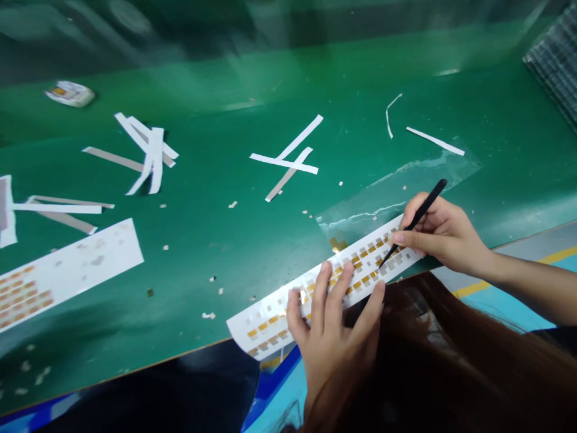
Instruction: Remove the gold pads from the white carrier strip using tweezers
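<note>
A long white strip sheet [282, 305] bearing rows of small amber and grey pieces lies slanted at the table's near edge, its left end over the edge. My left hand [331, 319] rests on its middle with the fingers spread. My right hand [439, 231] grips black tweezers [421, 210], held like a pen over the sheet's right part. The tweezers' tip points down at an amber piece; whether it touches or pinches it, I cannot tell. A clear film [396, 183] lies just behind the sheet.
Another white sheet with amber pieces [103, 246] lies at left on the green table [252, 240]. Paper strips [155, 159] lie in a pile further back, others [291, 159] mid-table, with small scraps scattered around. A small white object [71, 94] sits back left. Hair hangs in the foreground.
</note>
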Demonstrator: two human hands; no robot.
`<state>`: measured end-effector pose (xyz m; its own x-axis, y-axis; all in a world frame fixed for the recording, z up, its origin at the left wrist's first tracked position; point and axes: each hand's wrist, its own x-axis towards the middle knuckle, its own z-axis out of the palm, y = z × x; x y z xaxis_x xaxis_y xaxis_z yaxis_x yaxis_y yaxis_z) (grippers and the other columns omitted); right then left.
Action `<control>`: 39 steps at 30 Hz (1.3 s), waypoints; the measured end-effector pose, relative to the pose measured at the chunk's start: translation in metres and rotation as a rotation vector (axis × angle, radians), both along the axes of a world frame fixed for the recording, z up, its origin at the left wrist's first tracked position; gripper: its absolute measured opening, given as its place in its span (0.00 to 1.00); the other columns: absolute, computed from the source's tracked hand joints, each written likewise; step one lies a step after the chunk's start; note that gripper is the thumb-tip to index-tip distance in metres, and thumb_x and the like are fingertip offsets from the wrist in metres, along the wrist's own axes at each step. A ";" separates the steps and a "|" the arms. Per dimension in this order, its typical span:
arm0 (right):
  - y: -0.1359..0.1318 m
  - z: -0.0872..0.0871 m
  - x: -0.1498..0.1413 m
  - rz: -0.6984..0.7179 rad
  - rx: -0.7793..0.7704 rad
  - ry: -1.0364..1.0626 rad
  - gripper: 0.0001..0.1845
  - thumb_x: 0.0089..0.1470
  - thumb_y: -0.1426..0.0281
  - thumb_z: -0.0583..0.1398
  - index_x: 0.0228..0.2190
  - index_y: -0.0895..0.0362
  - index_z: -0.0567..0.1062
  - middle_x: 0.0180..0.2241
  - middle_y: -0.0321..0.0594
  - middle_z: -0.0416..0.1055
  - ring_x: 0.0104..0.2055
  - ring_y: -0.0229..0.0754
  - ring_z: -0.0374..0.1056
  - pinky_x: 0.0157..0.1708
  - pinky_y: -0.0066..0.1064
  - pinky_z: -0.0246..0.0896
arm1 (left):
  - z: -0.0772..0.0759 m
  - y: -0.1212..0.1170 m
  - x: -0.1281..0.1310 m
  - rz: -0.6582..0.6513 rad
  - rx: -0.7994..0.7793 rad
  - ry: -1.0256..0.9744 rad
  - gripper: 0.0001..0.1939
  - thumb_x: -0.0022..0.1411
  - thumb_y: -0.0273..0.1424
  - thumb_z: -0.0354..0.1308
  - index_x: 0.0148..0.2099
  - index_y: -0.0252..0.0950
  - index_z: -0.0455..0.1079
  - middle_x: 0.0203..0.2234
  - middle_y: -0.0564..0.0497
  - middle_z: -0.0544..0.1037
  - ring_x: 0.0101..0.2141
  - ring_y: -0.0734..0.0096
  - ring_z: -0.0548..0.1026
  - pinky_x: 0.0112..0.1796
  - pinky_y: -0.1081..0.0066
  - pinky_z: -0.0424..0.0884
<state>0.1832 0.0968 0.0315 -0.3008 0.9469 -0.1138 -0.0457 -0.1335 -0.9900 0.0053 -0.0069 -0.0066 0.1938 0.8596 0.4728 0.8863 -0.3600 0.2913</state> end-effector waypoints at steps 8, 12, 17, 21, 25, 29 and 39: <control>0.002 0.001 0.000 -0.005 -0.002 0.001 0.14 0.43 0.77 0.67 0.27 0.58 0.65 0.17 0.27 0.64 0.16 0.26 0.59 0.14 0.16 0.54 | 0.001 0.001 0.002 0.044 -0.016 0.001 0.16 0.56 0.33 0.58 0.48 0.37 0.69 0.47 0.43 0.74 0.55 0.53 0.65 0.57 0.50 0.48; 0.001 0.001 -0.001 -0.009 -0.017 0.006 0.15 0.42 0.77 0.67 0.26 0.58 0.65 0.17 0.27 0.63 0.16 0.26 0.59 0.13 0.16 0.54 | 0.000 0.000 0.003 0.048 -0.009 -0.023 0.13 0.55 0.32 0.59 0.45 0.42 0.71 0.48 0.45 0.74 0.55 0.53 0.65 0.56 0.49 0.48; 0.001 0.000 -0.001 -0.029 -0.022 0.016 0.14 0.43 0.76 0.67 0.27 0.58 0.65 0.17 0.27 0.64 0.16 0.26 0.59 0.13 0.16 0.53 | 0.000 0.001 0.003 0.042 0.012 -0.027 0.14 0.54 0.29 0.60 0.44 0.47 0.72 0.50 0.46 0.72 0.56 0.54 0.63 0.56 0.48 0.49; 0.001 0.000 0.000 -0.010 -0.017 0.021 0.14 0.43 0.76 0.67 0.26 0.58 0.65 0.18 0.28 0.64 0.16 0.26 0.59 0.13 0.16 0.54 | 0.000 0.001 0.003 0.037 0.010 -0.018 0.15 0.54 0.27 0.60 0.44 0.47 0.72 0.51 0.46 0.71 0.57 0.54 0.62 0.55 0.48 0.48; 0.001 0.000 -0.001 0.000 -0.010 0.024 0.14 0.43 0.77 0.67 0.27 0.58 0.65 0.19 0.28 0.65 0.16 0.25 0.59 0.13 0.16 0.54 | -0.001 0.001 0.002 0.034 0.008 -0.007 0.15 0.53 0.27 0.60 0.44 0.47 0.72 0.51 0.45 0.71 0.57 0.54 0.62 0.55 0.47 0.48; 0.000 0.001 0.000 -0.004 -0.002 0.009 0.14 0.43 0.76 0.67 0.27 0.58 0.65 0.18 0.28 0.64 0.16 0.26 0.59 0.13 0.17 0.54 | -0.001 0.001 0.002 0.017 0.018 -0.007 0.15 0.53 0.27 0.60 0.44 0.46 0.72 0.51 0.44 0.71 0.57 0.53 0.62 0.55 0.46 0.48; 0.000 0.001 0.000 -0.022 0.012 -0.031 0.15 0.43 0.73 0.68 0.26 0.58 0.65 0.18 0.28 0.63 0.17 0.27 0.59 0.14 0.19 0.54 | 0.000 0.002 0.003 0.029 0.020 0.000 0.15 0.53 0.27 0.60 0.44 0.47 0.71 0.51 0.45 0.70 0.57 0.53 0.62 0.55 0.47 0.49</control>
<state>0.1834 0.0972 0.0323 -0.2768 0.9544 -0.1115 -0.0180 -0.1212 -0.9925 0.0081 -0.0054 -0.0068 0.1684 0.8554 0.4897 0.8965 -0.3395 0.2846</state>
